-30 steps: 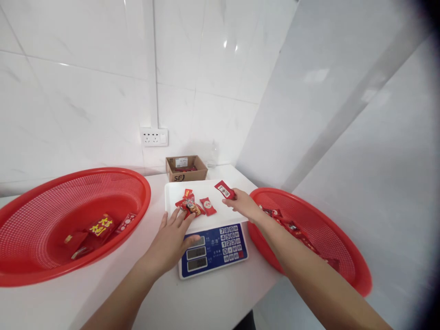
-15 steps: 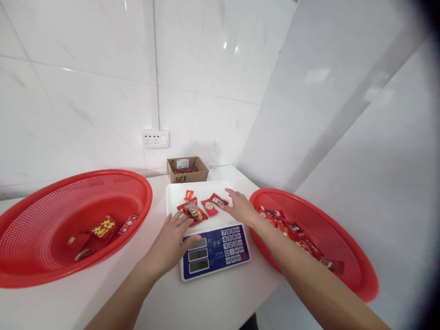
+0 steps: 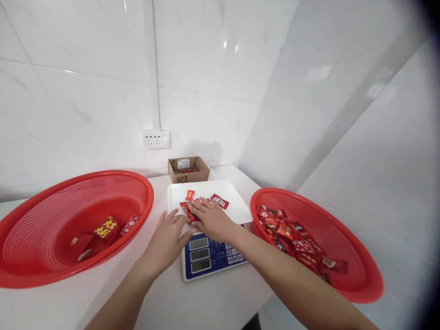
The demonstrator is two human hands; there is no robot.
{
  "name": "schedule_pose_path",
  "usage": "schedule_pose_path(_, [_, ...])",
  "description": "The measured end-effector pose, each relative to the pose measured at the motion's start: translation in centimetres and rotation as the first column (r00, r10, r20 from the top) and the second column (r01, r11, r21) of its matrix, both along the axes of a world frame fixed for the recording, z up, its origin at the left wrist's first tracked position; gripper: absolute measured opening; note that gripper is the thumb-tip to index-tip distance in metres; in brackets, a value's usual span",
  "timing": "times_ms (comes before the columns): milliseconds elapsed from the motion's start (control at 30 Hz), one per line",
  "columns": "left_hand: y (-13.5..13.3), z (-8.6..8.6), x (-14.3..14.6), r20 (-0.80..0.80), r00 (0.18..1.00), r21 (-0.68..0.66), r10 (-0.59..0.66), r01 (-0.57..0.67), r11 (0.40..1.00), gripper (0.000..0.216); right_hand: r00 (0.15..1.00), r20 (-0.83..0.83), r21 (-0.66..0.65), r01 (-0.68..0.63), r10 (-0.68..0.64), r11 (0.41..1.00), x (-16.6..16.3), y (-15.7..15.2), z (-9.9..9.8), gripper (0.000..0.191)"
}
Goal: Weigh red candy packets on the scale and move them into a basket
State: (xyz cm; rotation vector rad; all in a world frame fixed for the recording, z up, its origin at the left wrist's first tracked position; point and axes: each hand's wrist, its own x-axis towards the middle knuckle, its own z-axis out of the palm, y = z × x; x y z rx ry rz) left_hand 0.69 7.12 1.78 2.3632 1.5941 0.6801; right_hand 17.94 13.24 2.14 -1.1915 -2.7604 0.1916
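Observation:
A blue-faced weighing scale [image 3: 213,256] with a white pan [image 3: 237,208] stands between two red baskets. Several small red snack packets [image 3: 220,200] lie on the pan. My right hand [image 3: 211,219] lies over the packets near the pan's front left, fingers spread flat on them. Beside it, my left hand [image 3: 167,238] rests open at the scale's left front corner, fingertips at the pan's edge and the thumb near the display.
The left red mesh basket [image 3: 41,270] holds a few red packets [image 3: 103,229]. Many more packets [image 3: 295,238] fill the right red basket [image 3: 371,284]. A small cardboard box [image 3: 188,168] and a wall socket [image 3: 156,139] are behind the scale.
My right hand set a red packet down on the pan, then slid left across the pan onto the pile of packets. The left hand has barely moved.

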Motion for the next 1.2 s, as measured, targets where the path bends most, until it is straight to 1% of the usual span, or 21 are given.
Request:
schedule_pose_path(67, [0.0, 0.1, -0.1, 0.001, 1.0, 0.009, 0.026, -0.026, 1.0, 0.02, 0.999, -0.004, -0.018, 0.034, -0.034, 0.999, 0.2, 0.4, 0.3, 0.053])
schedule_pose_path(200, [-0.1, 0.2, -0.2, 0.014, 0.999, 0.027, 0.051, -0.051, 0.998, 0.022, 0.98, 0.008, -0.045, 0.201, -0.201, 0.979, 1.8, 1.3, 0.7, 0.045])
schedule_pose_path(333, [-0.1, 0.2, -0.2, 0.028, 0.998, 0.019, 0.055, -0.056, 0.998, 0.024, 0.964, 0.117, -0.025, 0.242, -0.237, 0.97, 3.4, 2.1, 0.4, 0.047])
schedule_pose_path(400, [-0.1, 0.2, -0.1, 0.025, 0.999, 0.014, 0.048, -0.048, 0.999, 0.024, 0.96, 0.102, -0.004, 0.264, -0.262, 0.964, 3.4, 2.4, 0.3, 0.046])
schedule_pose_path(500, [-0.1, 0.1, 0.0, 0.021, 0.999, 0.013, 0.036, -0.036, 0.999, 0.024, 0.971, -0.014, -0.019, 0.237, -0.238, 0.971, 2.1, 3.1, 0.5, 0.043])
schedule_pose_path(600, [-0.1, 0.0, 0.1, 0.01, 1.0, 0.011, 0.029, -0.029, 1.0, 0.026, 0.983, -0.094, -0.049, 0.153, -0.157, 0.987, 0.1, 3.9, 0.8, 0.052])
schedule_pose_path(733, [0.0, 0.0, 0.0, -0.01, 1.0, 0.02, 0.023, -0.022, 1.0, 0.029, 0.997, -0.048, -0.106, 0.05, -0.055, 0.993, -2.0, 4.6, 1.0, 0.057])
schedule_pose_path(800, [0.0, 0.1, -0.1, -0.012, 1.0, 0.026, 0.029, -0.029, 0.999, 0.029, 0.998, -0.018, -0.11, 0.064, -0.066, 0.992, -2.3, 4.8, 0.8, 0.055])
schedule_pose_path(867, [0.0, 0.2, -0.2, -0.011, 0.999, 0.026, 0.037, -0.037, 0.999, 0.029, 0.993, -0.012, -0.085, 0.116, -0.118, 0.99, -2.1, 4.9, 0.5, 0.054])
schedule_pose_path(967, [-0.1, 0.3, -0.2, -0.011, 0.999, 0.019, 0.04, -0.04, 0.999, 0.03, 0.98, -0.047, -0.075, 0.188, -0.192, 0.979, -0.8, 4.9, 0.6, 0.051])
schedule_pose_path(1033, [-0.1, 0.2, -0.3, -0.011, 0.999, 0.017, 0.04, -0.04, 0.999, 0.03, 0.966, -0.12, -0.105, 0.217, -0.228, 0.971, 0.9, 4.8, 1.2, 0.049])
schedule_pose_path(1133, [0.1, 0.1, -0.5, -0.009, 0.999, 0.038, 0.045, -0.044, 0.998, 0.031, 0.929, -0.23, -0.144, 0.262, -0.29, 0.954, 5.3, 4.0, 2.9, 0.048])
schedule_pose_path(1200, [0.2, -0.1, -0.7, -0.001, 0.998, 0.062, 0.058, -0.057, 0.996, 0.032, 0.9, -0.199, -0.157, 0.362, -0.389, 0.919, 9.2, 3.2, 4.1, 0.043])
